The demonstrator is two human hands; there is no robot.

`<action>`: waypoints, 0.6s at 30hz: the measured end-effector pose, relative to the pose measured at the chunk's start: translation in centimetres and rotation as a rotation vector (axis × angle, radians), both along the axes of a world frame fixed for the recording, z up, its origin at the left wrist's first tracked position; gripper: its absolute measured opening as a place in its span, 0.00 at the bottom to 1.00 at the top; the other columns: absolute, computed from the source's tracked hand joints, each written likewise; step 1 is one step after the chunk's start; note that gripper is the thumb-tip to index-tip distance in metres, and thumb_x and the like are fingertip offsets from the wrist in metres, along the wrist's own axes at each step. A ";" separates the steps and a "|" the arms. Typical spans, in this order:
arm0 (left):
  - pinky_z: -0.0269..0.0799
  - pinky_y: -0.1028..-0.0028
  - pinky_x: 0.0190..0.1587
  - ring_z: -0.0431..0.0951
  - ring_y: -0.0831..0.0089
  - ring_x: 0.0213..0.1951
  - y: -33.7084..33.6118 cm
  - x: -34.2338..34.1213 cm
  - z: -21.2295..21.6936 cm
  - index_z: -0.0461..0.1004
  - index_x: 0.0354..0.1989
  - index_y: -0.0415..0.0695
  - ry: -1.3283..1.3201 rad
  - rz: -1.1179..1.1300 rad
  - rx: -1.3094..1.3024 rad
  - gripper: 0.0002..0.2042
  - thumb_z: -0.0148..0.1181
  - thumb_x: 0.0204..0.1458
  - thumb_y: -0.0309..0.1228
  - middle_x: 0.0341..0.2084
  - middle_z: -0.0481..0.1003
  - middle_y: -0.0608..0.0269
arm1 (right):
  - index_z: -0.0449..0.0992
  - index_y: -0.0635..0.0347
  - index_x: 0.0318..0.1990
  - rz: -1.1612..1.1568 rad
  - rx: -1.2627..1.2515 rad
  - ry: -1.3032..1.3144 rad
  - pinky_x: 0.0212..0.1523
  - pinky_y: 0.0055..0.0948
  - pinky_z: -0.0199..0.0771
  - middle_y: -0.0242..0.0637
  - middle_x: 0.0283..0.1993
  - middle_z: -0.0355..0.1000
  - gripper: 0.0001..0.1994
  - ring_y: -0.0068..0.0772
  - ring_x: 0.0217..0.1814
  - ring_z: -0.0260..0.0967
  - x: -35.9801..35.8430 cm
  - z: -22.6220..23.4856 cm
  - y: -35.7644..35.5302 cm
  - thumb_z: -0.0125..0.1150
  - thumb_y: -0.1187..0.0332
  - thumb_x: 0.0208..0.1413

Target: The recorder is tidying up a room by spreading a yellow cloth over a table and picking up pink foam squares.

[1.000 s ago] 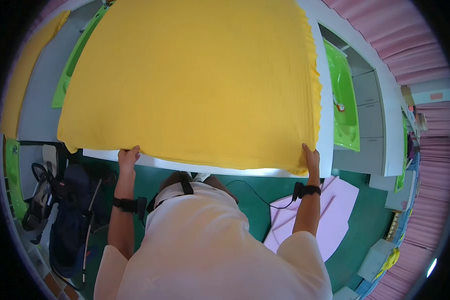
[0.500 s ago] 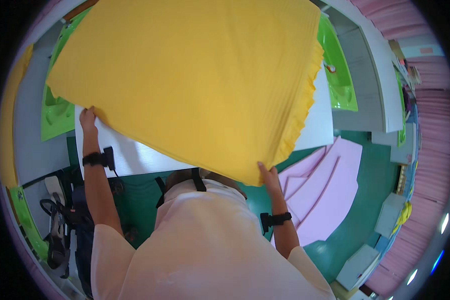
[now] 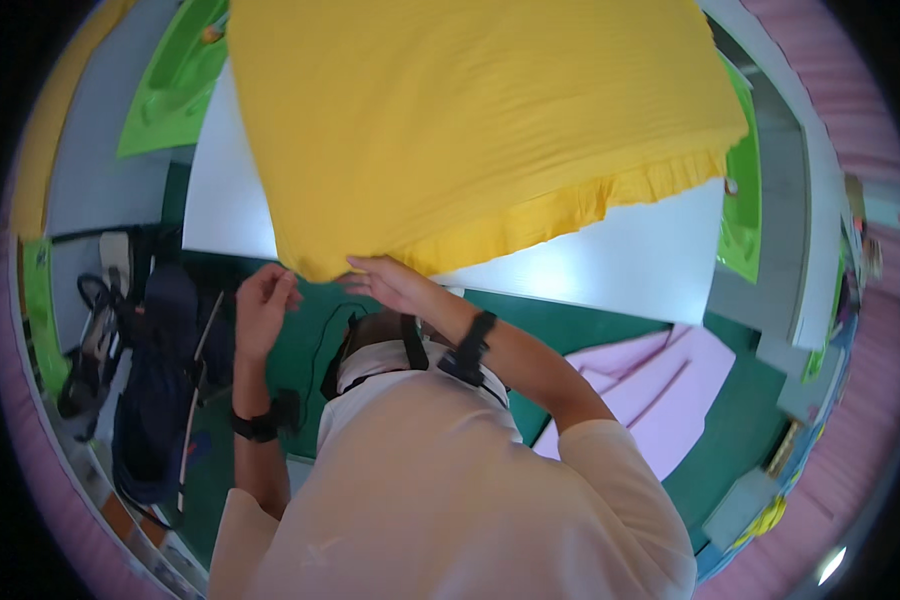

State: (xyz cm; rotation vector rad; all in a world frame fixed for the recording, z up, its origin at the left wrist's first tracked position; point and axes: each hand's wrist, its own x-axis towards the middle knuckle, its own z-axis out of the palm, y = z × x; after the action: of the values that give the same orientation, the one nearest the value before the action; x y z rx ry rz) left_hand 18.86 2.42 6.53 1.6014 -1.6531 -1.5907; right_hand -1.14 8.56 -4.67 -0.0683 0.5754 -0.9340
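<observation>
The yellow cloth (image 3: 470,130) has been gathered since half a second ago: its two near corners, then held wide apart, now meet at the table's near edge, so the sheet is doubled over. The right hand (image 3: 395,283) pinches the joined corner at six o'clock; the left hand (image 3: 263,300) sits just beside it, fingers curled loosely and holding nothing. Bare white table (image 3: 620,260) shows at four o'clock, with green floor below it.

A sewing or fabric workshop: a long white tabletop (image 3: 610,265) carries stacked yellow fabric (image 3: 470,120), with green sheets (image 3: 170,85) and pink pieces (image 3: 630,385) around.
</observation>
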 end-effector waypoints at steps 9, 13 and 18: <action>0.70 0.72 0.48 0.75 0.70 0.44 4.6 -1.0 -3.5 0.70 0.45 0.37 0.480 0.608 0.158 0.16 0.52 0.58 0.39 0.42 0.74 0.55 | 0.62 0.63 0.55 0.115 -0.071 0.135 0.56 0.39 0.66 0.45 0.57 0.65 0.21 0.43 0.55 0.66 0.1 4.2 -0.3 0.52 0.60 0.59; 0.71 0.72 0.45 0.74 0.73 0.40 2.0 -1.4 -9.3 0.70 0.43 0.41 0.893 0.757 0.276 0.12 0.56 0.56 0.35 0.36 0.74 0.63 | 0.62 0.63 0.54 -0.107 -0.038 0.373 0.58 0.38 0.64 0.46 0.55 0.67 0.20 0.43 0.57 0.65 -7.3 2.7 3.8 0.48 0.58 0.60; 0.71 0.73 0.46 0.74 0.73 0.39 -1.6 -3.6 -6.6 0.69 0.45 0.45 0.735 0.967 0.353 0.13 0.59 0.53 0.33 0.35 0.73 0.66 | 0.62 0.67 0.54 -0.643 0.088 0.304 0.62 0.44 0.60 0.50 0.58 0.61 0.20 0.51 0.61 0.59 -17.7 1.6 6.7 0.43 0.60 0.63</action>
State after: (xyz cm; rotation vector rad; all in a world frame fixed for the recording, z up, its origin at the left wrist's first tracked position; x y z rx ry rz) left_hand 15.27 0.82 -0.09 1.3408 -0.1536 -1.6075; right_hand -18.80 15.25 -3.05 0.0601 0.9479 -1.5352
